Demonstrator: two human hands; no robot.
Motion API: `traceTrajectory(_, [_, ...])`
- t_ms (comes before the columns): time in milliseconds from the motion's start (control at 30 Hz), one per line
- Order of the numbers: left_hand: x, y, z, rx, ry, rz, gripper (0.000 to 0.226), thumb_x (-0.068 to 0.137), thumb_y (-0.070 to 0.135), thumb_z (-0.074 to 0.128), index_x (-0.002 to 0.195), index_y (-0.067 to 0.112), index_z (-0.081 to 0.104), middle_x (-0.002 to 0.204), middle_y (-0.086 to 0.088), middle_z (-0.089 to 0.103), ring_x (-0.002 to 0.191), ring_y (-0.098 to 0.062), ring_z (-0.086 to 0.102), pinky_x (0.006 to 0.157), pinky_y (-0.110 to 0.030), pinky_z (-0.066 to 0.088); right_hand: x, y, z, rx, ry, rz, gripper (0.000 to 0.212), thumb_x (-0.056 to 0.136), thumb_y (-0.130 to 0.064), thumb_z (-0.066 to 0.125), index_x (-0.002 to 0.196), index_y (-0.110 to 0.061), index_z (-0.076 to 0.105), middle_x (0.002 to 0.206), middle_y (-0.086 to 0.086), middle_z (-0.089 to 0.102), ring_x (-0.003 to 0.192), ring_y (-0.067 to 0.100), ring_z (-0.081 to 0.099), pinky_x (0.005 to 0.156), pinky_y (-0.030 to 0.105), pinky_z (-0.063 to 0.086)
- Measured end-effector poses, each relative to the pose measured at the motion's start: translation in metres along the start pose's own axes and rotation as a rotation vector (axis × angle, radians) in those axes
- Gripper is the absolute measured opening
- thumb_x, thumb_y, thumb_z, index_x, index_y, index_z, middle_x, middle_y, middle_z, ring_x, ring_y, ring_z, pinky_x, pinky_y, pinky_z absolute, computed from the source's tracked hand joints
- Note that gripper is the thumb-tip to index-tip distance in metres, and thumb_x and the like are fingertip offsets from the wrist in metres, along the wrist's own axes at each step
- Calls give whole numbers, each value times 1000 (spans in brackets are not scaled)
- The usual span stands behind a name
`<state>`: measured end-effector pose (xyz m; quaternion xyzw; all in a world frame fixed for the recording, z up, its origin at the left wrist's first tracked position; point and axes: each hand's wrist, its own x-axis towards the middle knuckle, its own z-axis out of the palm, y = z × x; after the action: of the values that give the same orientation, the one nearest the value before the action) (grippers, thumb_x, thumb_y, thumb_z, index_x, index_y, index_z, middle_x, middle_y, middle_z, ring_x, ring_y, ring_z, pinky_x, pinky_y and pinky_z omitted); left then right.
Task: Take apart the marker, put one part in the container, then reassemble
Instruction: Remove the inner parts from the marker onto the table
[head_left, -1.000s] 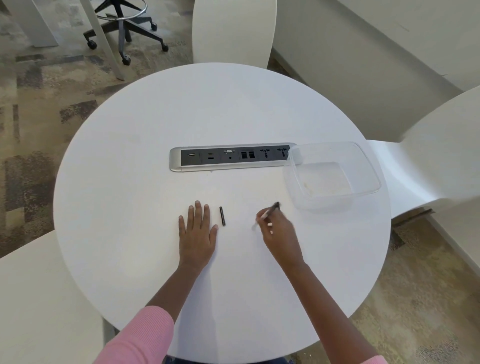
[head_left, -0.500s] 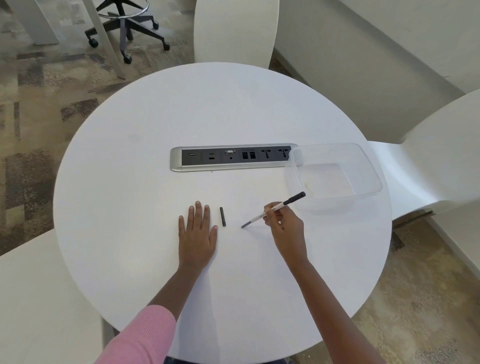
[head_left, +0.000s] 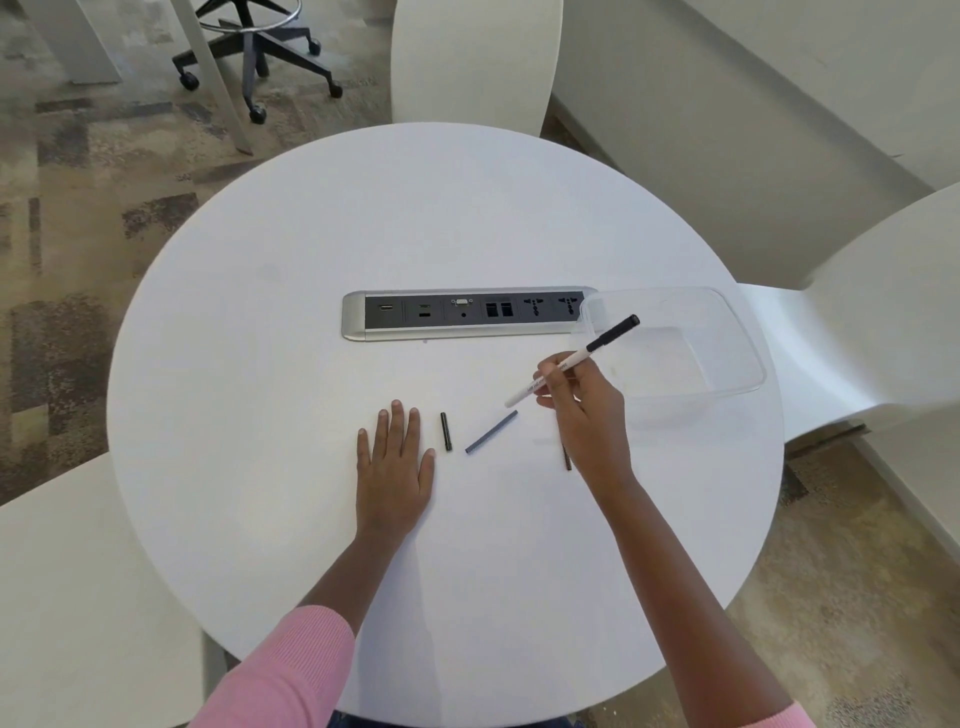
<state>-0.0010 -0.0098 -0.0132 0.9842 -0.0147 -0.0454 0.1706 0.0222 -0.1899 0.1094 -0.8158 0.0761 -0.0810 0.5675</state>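
My right hand (head_left: 584, 410) grips a white marker barrel (head_left: 550, 374) with a black end (head_left: 615, 332), held tilted above the table, its black end over the near left rim of the clear plastic container (head_left: 737, 364). A grey ink stick (head_left: 491, 431) lies on the table just below the barrel's open end. A short black piece (head_left: 445, 431) lies beside my left hand (head_left: 395, 467), which rests flat with fingers apart. Another thin dark piece (head_left: 567, 458) shows partly from under my right hand.
A round white table (head_left: 260, 415) carries a silver power and socket strip (head_left: 467, 314) at its middle. White chairs (head_left: 475, 57) stand around it. An office chair base (head_left: 254, 57) sits on the carpet at the far left.
My right hand lifted the barrel up and toward the container. The grey ink stick came out and now lies on the table. My left hand stayed put.
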Motion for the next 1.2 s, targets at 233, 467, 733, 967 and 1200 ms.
traceTrajectory(233, [0, -3, 5, -24, 6, -6, 64, 86, 37, 14, 140, 6, 30, 150, -17, 26, 139, -33, 25, 113, -51, 15, -4, 34, 2, -444, -145, 153, 20, 90, -16, 51, 105, -3, 50, 66, 7, 54, 67, 25, 53, 59, 30, 36])
traceTrajectory(467, [1, -4, 7, -20, 19, -3, 59, 89, 34, 20, 140, 7, 31, 151, -16, 26, 139, -33, 25, 113, -51, 15, -12, 68, 19, -755, -258, 303, 23, 90, -12, 45, 108, 3, 47, 110, 23, 57, 102, 37, 54, 81, 38, 42])
traceTrajectory(733, [2, -4, 9, -20, 25, -3, 57, 90, 32, 26, 141, 8, 30, 151, -15, 25, 139, -32, 24, 114, -49, 14, -1, 71, 31, -774, -254, 275, 18, 90, -9, 46, 103, 3, 48, 110, 22, 54, 95, 39, 57, 75, 39, 44])
traceTrajectory(967, [1, -5, 10, -14, 50, 5, 53, 90, 23, 44, 139, 6, 34, 148, -17, 31, 137, -34, 29, 111, -52, 19, 9, 73, 36, -784, -246, 257, 21, 91, -12, 47, 106, 2, 48, 113, 21, 52, 94, 39, 57, 74, 38, 44])
traceTrajectory(1200, [2, -5, 10, -7, 48, 9, 55, 89, 26, 36, 139, 6, 33, 149, -17, 29, 138, -33, 28, 112, -51, 18, 5, 75, 38, -839, -218, 127, 36, 89, -12, 49, 124, -6, 42, 114, 18, 48, 94, 36, 55, 66, 38, 45])
